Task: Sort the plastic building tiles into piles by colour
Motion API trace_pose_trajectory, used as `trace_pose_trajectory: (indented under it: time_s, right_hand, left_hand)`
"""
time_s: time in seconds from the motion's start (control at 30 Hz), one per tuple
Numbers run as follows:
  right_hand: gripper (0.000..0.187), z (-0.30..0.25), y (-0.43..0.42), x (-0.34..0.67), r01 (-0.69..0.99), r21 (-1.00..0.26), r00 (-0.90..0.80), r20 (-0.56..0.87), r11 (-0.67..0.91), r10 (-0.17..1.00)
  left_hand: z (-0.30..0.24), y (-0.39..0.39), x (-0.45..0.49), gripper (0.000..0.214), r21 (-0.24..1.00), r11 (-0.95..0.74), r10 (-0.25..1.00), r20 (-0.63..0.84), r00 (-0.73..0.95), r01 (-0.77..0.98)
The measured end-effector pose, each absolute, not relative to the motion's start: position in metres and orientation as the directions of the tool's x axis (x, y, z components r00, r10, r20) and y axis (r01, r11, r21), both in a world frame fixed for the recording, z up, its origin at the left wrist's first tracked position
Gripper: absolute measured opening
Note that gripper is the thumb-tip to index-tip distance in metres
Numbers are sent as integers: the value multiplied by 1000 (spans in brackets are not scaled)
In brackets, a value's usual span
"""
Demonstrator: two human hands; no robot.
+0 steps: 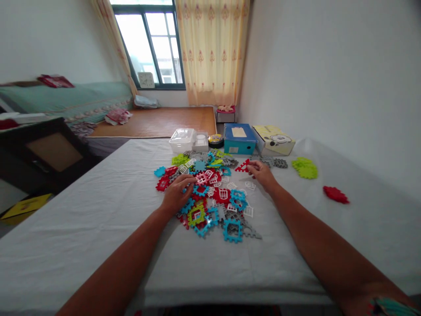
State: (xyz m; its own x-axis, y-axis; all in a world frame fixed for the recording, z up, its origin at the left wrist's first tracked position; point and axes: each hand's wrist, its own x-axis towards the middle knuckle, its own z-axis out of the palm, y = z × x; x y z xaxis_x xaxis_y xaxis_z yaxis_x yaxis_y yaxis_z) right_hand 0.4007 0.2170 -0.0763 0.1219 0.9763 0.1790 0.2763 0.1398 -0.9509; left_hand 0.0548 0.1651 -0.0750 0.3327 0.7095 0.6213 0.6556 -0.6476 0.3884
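Note:
My right hand [261, 173] pinches a red toothed triangle piece [243, 166] by its right end, raised beside the right side of the pile. At the pile's left side, my left hand [179, 191] has its fingertips on the left edge of a pinkish-red square interlocking piece [201, 178] with a white window grid. Below that hand lie a lime-green square frame [196, 215] and blue frames, one of them a blue square frame [233, 231] near the front. White window inserts, such as the white grid [249, 211], are scattered among red and grey pieces.
Lime-green pieces [305, 167], a red stack [335, 194] and grey pieces [279, 163] sit apart on the right. Behind the pile stand a clear plastic box [183, 139], a blue box [240, 138] and a yellow-and-white box [274, 139]. A white cloth [108, 215] covers the table.

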Motion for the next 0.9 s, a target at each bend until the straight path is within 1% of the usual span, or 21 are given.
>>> trace_pose_trajectory:
  time_s: [0.07, 0.13, 0.3, 0.47, 0.57, 0.67, 0.77, 0.8, 0.83, 0.87, 0.9]
  right_hand:
    - [38, -77, 218, 406, 276, -954, 119, 153, 115, 981]
    - [39, -77, 218, 407, 281, -953, 70, 133, 109, 989]
    - [39, -79, 214, 402, 326, -929, -74, 158, 173, 985]
    - [31, -82, 214, 401, 414, -883, -94, 198, 219, 976]
    - [28, -74, 215, 412, 468, -857, -80, 202, 216, 976]
    - [28, -57, 210, 447, 493, -853, 26, 213, 173, 977]
    - [32, -48, 192, 512, 525, -846, 216, 238, 93, 947]
    - [31, -48, 182, 539, 556, -831, 311, 248, 36, 917]
    - [30, -50, 171, 566, 602, -798, 399, 274, -25, 875]
    - [28, -54, 159, 593, 675, -730, 461, 303, -108, 834]
    - [25, -59, 146, 618, 750, -632, 491, 334, -195, 804]
  left_hand:
    - [-73, 164, 55, 22, 390, -638, 716, 618, 325, 664]
    - [-72, 164, 56, 22, 396, -633, 720, 617, 318, 666]
    - [-74, 165, 55, 22, 391, -634, 720, 613, 325, 667]
    - [-76, 166, 55, 22, 395, -634, 724, 605, 331, 665]
    - [-76, 165, 55, 22, 401, -642, 721, 606, 336, 654]
    - [-77, 164, 56, 23, 401, -648, 717, 609, 339, 648]
    - [-76, 163, 57, 23, 398, -655, 714, 605, 353, 642]
    - [-76, 162, 58, 23, 397, -657, 713, 602, 359, 641]
    - [-76, 162, 59, 24, 396, -659, 713, 599, 364, 640]
    - [-76, 161, 60, 24, 395, -663, 712, 597, 370, 636]
    - [-76, 161, 60, 24, 393, -667, 709, 596, 377, 633]
